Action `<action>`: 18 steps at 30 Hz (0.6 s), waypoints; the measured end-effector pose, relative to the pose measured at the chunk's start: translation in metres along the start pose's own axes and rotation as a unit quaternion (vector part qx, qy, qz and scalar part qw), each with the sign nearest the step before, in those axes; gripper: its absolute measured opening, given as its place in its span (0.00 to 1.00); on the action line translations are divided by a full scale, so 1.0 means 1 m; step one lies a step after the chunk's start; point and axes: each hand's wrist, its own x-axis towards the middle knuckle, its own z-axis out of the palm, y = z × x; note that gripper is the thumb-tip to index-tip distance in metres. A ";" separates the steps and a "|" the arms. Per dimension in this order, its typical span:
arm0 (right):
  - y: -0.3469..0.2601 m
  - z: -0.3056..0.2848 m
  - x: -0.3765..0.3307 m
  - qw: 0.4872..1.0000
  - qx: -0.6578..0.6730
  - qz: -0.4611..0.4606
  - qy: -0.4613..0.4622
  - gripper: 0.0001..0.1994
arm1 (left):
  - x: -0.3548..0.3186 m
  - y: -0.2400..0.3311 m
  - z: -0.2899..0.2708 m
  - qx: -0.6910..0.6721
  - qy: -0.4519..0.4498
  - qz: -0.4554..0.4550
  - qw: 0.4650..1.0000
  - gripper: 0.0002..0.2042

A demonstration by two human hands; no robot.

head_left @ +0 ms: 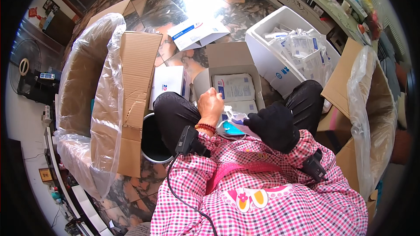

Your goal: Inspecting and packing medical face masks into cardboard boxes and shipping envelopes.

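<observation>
Left hand bare, fingers curled narrow around the top edge of a clear plastic packet; bead bracelet at the wrist. Right hand in a black glove, closed over the same packet from the right, exact finger spread hard to tell. Packet low between the knees, just near of a small open cardboard box holding white packets. White foam box of more packets far right. Large bag-lined carton left; second bag-lined carton right. Dark bucket beside left knee.
</observation>
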 end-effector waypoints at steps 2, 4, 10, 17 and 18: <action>0.013 0.009 -0.010 1.000 -0.009 0.001 0.003 0.07 | -0.009 0.003 -0.009 0.048 -0.004 0.099 0.994 0.10; 0.020 0.013 -0.016 1.000 -0.002 0.015 -0.015 0.09 | -0.016 0.025 -0.034 0.019 0.131 0.212 0.968 0.15; 0.029 0.015 -0.016 0.998 0.029 0.044 0.015 0.14 | -0.039 0.046 -0.073 -0.206 -0.107 0.280 0.932 0.09; 0.032 0.030 -0.017 0.998 0.024 0.044 0.041 0.15 | -0.059 0.045 -0.064 -0.281 -0.207 0.205 0.914 0.14; 0.030 0.029 -0.016 0.997 0.035 0.049 0.046 0.15 | -0.061 0.043 -0.061 -0.260 -0.198 0.224 0.918 0.14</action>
